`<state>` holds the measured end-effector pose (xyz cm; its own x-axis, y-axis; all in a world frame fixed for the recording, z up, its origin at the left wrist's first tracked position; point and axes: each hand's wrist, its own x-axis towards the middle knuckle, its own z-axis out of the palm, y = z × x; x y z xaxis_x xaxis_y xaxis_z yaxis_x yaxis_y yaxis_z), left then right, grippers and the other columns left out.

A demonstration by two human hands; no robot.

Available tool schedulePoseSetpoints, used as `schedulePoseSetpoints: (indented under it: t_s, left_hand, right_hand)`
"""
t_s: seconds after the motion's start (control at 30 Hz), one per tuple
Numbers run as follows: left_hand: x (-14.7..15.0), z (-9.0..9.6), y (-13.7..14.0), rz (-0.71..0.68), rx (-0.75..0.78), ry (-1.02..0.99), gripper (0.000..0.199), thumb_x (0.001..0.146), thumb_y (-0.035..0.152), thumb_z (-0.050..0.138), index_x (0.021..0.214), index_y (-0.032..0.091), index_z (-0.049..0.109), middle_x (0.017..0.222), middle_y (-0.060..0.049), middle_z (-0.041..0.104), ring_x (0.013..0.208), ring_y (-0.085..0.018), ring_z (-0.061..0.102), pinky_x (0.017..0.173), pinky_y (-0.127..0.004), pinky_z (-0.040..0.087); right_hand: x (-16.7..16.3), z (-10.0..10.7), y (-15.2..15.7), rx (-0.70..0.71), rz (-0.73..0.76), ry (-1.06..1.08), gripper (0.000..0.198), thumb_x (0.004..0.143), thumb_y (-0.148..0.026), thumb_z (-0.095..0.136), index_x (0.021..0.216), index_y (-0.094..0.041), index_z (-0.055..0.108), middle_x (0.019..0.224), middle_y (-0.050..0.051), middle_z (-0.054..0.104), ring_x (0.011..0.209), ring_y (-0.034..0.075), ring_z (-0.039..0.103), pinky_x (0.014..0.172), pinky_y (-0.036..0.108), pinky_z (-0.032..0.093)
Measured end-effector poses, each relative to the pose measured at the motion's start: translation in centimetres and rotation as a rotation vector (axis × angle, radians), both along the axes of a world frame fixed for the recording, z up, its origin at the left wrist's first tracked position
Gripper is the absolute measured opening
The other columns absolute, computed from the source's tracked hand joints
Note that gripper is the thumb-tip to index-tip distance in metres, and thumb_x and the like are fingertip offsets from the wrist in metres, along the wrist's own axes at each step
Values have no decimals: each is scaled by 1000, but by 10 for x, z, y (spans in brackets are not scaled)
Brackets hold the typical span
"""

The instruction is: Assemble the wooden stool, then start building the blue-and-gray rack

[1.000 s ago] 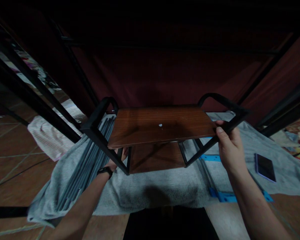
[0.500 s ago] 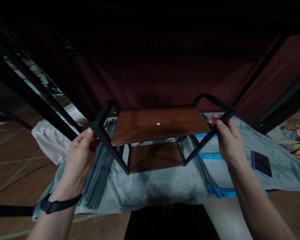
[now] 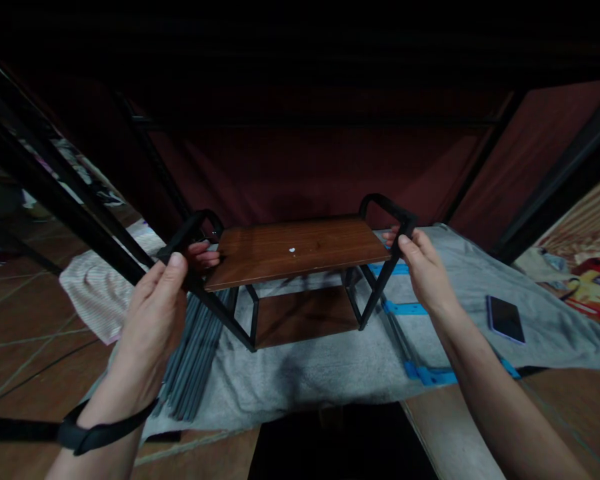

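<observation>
Wristband [image 3: 107, 427] is circling the left wrist, closest to view. The left hand [image 3: 153, 303] and the right hand [image 3: 427, 267] are holding a two-tier shelf unit [image 3: 255, 260], thumb and fingers of each pinching the black side frame near its upper front corner. The shelf unit is resting mid-blanket on the grey blanket [image 3: 320, 377], its brown upper board bearing a small white spot. Dark rods [image 3: 195, 363] are lying toward the blanket's left edge, blue pieces [image 3: 407, 308] and a phone [image 3: 505, 319] toward its right. Farther off, a red-and-yellow item [image 3: 597, 283] is showing marking too small to read.
</observation>
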<state>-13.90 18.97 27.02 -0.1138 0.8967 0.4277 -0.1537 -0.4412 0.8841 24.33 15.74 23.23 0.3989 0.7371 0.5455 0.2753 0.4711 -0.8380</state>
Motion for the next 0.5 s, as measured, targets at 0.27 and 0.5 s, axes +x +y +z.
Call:
schedulePoseSetpoints:
  t_s: [0.27,0.5]
  left_hand:
    - [-2,-1,-6,-46,-29,10,38,88,49,65,110,19,73,114,-7,71,108,-23,64,106,-40,45]
    - [-10,-3,-2,-32,20,61,33,87,45,67,103,17,74,104,-6,72,103,-20,63,99,-30,47]
  right_hand:
    - [-2,3,-7,-28,38,-15,39,85,-54,64,115,-29,61,116,2,69,113,21,62,108,45,42]
    - [7,-4,-3,-33,4,10,39,85,-57,63,114,-31,62,120,1,68,118,22,59,111,47,40]
